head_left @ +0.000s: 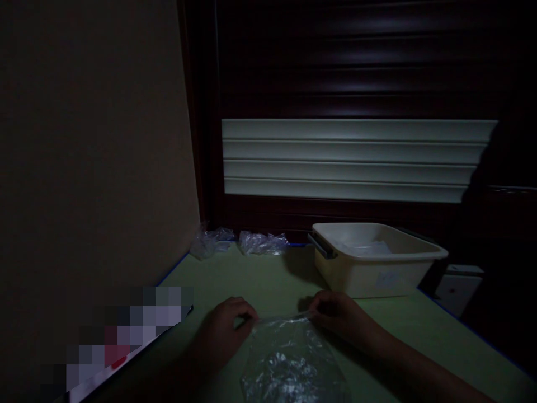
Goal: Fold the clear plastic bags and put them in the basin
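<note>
A clear plastic bag lies spread over the green tabletop at the bottom middle, its surface crinkled and shiny. My left hand pinches the bag's far left corner between thumb and fingers. At the far right corner, my right hand pinches the same edge, so that edge runs nearly straight between the two hands. The light is dim, and whether anything lies inside the bag is hard to make out.
A cream plastic bin with dark handles stands at the back right, clear plastic inside it. Crumpled clear bags lie along the back edge. A white box is beyond the right edge. A blurred-out flat object lies at left, near the wall.
</note>
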`<state>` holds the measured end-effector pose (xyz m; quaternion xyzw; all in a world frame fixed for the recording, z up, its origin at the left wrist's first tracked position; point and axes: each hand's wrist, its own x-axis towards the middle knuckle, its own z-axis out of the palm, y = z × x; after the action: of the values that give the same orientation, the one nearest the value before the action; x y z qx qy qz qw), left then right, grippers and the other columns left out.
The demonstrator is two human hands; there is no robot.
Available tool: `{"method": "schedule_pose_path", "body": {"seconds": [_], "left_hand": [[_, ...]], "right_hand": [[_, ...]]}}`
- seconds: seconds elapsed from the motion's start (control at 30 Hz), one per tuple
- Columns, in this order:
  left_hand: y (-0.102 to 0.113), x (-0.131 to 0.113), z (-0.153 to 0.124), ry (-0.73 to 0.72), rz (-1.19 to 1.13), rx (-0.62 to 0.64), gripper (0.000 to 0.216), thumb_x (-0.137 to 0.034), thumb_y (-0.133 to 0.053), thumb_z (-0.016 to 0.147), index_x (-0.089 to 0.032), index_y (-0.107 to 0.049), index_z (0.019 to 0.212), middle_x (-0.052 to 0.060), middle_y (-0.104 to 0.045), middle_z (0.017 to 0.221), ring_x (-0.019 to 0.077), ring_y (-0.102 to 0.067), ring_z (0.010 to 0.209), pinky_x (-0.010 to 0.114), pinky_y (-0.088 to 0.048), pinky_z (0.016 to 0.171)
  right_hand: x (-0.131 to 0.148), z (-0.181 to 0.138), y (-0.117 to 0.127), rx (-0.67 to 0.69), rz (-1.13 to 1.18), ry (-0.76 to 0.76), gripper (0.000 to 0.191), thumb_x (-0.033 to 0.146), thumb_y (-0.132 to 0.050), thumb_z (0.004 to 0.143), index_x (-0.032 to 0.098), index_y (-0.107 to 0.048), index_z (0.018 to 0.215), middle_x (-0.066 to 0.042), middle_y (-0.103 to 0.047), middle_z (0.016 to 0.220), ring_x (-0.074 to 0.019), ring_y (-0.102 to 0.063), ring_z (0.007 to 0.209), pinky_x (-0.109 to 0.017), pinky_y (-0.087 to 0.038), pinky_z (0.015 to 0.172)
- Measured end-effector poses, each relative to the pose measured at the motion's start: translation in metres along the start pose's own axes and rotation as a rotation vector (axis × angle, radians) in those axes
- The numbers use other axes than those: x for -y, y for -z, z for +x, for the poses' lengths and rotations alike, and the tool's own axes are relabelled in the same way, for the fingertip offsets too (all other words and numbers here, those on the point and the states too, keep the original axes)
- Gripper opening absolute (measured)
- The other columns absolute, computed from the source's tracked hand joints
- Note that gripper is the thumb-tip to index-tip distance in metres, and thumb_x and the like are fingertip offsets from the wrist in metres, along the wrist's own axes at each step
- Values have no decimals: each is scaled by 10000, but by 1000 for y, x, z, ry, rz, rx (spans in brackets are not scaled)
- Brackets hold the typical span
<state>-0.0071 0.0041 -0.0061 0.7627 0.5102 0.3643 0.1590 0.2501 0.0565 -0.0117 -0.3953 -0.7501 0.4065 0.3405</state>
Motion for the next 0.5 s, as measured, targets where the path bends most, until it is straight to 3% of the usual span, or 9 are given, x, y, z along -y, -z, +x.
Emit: {"method": "schedule_pose_path", "body": {"seconds": [0.13,0.37,0.5], "left_hand": [[1,-4,-2,-99,185,56,194,-30,-552,775,-172,-670,714,12,-640,756,172,-594,793,264,-441,723],[4,-4,-5,-177,285,92,273,37,-531,753,-183,-689,780,4,-628,804,164,-576,813,265,-439,730],[3,-3,-7,-234,461,108,341,73,-522,718,-202,-707,798,13,-645,836,183,-578,813,299,-432,730]], "right_hand": [[9,-4,2,33,-122,117,116,227,-568,754,154,-650,720,-58,-664,755,-193,-623,734,-305,-482,675],[11,-5,4,23,-335,211,182,123,-518,771,165,-691,738,-69,-677,783,-184,-631,735,-301,-493,663],[16,-7,4,77,-469,274,254,125,-480,819,183,-716,746,-70,-673,808,-173,-618,733,-290,-473,663]]}}
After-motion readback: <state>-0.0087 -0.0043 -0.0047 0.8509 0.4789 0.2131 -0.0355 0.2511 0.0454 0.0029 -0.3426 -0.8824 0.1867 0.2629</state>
